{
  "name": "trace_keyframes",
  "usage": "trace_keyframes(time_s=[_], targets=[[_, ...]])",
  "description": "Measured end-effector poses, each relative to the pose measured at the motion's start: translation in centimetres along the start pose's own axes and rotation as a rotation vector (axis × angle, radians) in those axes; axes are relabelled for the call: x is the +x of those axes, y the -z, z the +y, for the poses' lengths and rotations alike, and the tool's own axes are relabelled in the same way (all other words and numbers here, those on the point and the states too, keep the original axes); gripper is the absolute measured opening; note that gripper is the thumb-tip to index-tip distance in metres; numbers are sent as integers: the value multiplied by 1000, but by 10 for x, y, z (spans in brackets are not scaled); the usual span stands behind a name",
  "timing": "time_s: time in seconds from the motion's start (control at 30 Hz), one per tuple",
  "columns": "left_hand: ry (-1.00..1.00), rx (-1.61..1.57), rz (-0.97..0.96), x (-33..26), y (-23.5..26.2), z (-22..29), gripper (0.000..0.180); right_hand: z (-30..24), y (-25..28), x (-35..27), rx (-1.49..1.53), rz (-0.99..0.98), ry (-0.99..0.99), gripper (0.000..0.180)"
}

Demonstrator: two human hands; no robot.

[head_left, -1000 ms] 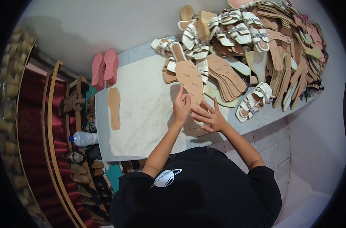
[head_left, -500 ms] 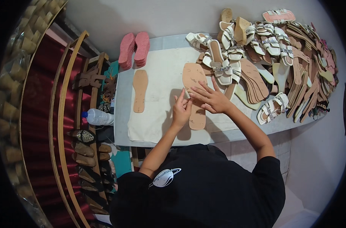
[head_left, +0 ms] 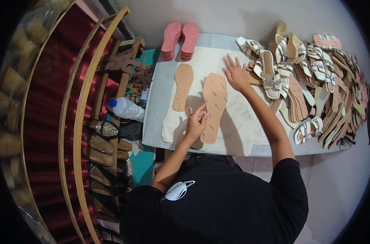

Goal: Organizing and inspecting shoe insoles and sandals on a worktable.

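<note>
Reaching out across the cream cloth (head_left: pixel 242 122), the right hand (head_left: pixel 236 75) now lies flat with its fingers spread wide and holding nothing, just beside the toe of the long tan insole (head_left: pixel 214 106); half a second ago it lay close to the left hand, lower down on the same insole. The left hand (head_left: pixel 196 124) has stayed at the insole's left edge, near its lower half, with thumb and forefinger pinched narrow against that edge; whether they actually grip the edge or only touch it cannot be told. The insole lies flat on the cloth, toe pointing away from the person, about mid-table. A smaller tan insole (head_left: pixel 182 86) lies to its left, apart from it, in the same place relative to the cloth as before. Judging from this, the big insole looks freshly laid down and smoothed, with the right hand leaving it and moving toward the far end of the cloth. Beyond that hand are white sandals (head_left: pixel 270 77) and a fanned pile of tan soles (head_left: pixel 299 99). A pair of pink soles (head_left: pixel 180 40) stands at the far edge of the table (head_left: pixel 152 118), and a plastic bottle (head_left: pixel 126 108) lies on the rack to the left.
</note>
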State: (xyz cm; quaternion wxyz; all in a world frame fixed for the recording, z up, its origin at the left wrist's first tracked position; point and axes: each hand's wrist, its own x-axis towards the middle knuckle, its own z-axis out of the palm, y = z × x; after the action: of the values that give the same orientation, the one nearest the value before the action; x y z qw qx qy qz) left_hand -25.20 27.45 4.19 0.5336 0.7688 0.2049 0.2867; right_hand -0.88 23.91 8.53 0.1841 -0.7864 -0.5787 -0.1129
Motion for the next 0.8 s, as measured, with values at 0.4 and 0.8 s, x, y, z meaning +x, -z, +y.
trace_keyframes(time_s=[0.4, 0.8], targets=[[108, -36, 218, 51, 87, -96, 26, -140, -83, -29, 1171, 14, -487, 44], [85, 432, 160, 99, 97, -104, 23, -134, -124, 6, 1123, -28, -633, 60]])
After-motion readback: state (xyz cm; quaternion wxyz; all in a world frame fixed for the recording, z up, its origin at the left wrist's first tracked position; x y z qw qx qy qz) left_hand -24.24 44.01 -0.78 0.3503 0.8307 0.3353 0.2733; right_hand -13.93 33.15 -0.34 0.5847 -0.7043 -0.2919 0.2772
